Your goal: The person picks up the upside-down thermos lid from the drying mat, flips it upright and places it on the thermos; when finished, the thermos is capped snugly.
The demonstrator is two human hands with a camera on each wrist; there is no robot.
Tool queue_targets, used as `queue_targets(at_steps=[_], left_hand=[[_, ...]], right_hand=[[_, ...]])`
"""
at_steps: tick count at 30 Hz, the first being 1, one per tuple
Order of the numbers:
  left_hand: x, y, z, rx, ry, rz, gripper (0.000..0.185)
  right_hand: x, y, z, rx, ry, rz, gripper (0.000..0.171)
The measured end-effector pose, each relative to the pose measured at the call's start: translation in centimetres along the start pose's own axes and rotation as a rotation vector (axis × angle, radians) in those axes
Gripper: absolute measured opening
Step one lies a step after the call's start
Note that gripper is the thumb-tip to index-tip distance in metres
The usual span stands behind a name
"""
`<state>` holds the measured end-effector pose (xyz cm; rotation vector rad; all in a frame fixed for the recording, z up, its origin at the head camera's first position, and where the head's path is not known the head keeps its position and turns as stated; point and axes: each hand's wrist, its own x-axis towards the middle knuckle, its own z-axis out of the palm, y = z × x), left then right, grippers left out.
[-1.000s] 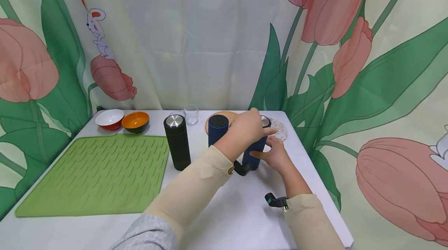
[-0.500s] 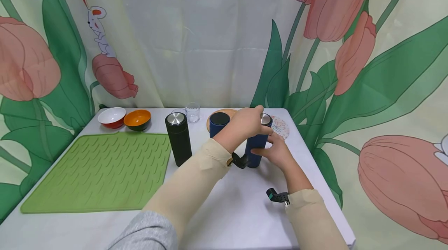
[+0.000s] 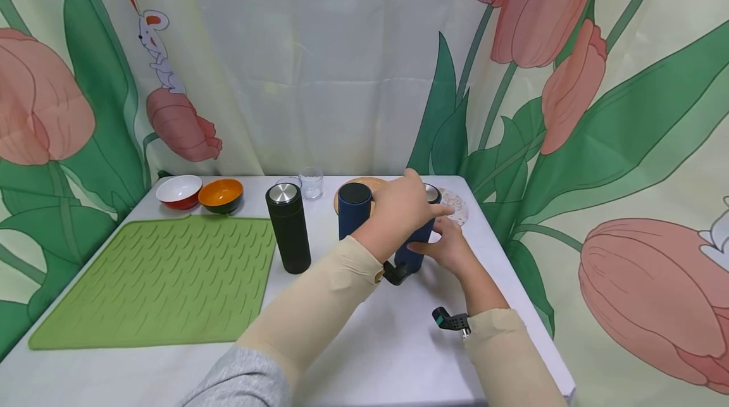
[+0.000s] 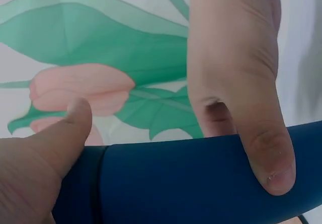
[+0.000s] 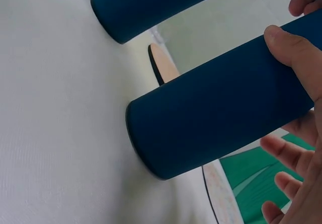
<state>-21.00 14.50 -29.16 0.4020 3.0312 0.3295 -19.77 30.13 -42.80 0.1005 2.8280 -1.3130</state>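
Observation:
A dark blue bottle (image 3: 414, 249) with a silver cap (image 3: 432, 192) stands at the right of the white table (image 3: 370, 344). My left hand (image 3: 414, 206) grips it round the top. In the left wrist view the thumb (image 4: 70, 128) and a finger (image 4: 261, 148) curl over the blue body (image 4: 191, 183). My right hand (image 3: 441, 245) holds the lower part of the bottle. In the right wrist view its thumb (image 5: 289, 48) presses on the blue side (image 5: 211, 123), with fingers curled behind. A second blue bottle (image 3: 354, 212) stands just to the left.
A black bottle with a silver cap (image 3: 288, 228) stands left of centre. A green ribbed mat (image 3: 154, 274) covers the left side. At the back are a white bowl (image 3: 179, 191), an orange bowl (image 3: 221, 195), a glass (image 3: 311, 183) and round coasters (image 3: 455, 207).
Both hands stay on the blue bottle. My left hand has shifted a little round its top, so part of the silver cap shows.

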Motion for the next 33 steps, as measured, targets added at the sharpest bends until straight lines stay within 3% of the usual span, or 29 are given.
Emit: queue_targets(at_steps=[6,10,18,23,29,31,33], left_hand=[[0.4,-0.6,0.0,0.009,0.041,0.08,0.082],[0.8,-1.2,-0.2,-0.013,0.044,0.133,0.074],[1.1,-2.0,-1.3,-0.008,-0.038,0.269,0.074],[0.9,-2.0,-1.6,0.004,-0.054,0.267,0.076],[-1.2,-0.7,0.9,0.062,0.037,0.15,0.082],[-2.8,-0.7,2.1,0.057,0.103,0.159,0.081],[-4.8,-1.2,3.1,0.014,0.177,0.22,0.072]], right_hand=[[0.2,0.1,0.3,0.032,-0.013,0.004,0.078],[0.4,0.0,0.2,0.05,-0.022,0.007,0.081],[0.6,-0.4,0.0,0.05,-0.054,0.023,0.093],[0.7,-0.6,0.0,0.059,-0.064,-0.004,0.091],[0.0,0.1,-0.1,0.062,-0.074,0.006,0.078],[-0.5,0.7,0.1,0.057,-0.061,0.018,0.073],[-0.9,1.3,0.2,0.043,-0.04,0.015,0.067]])
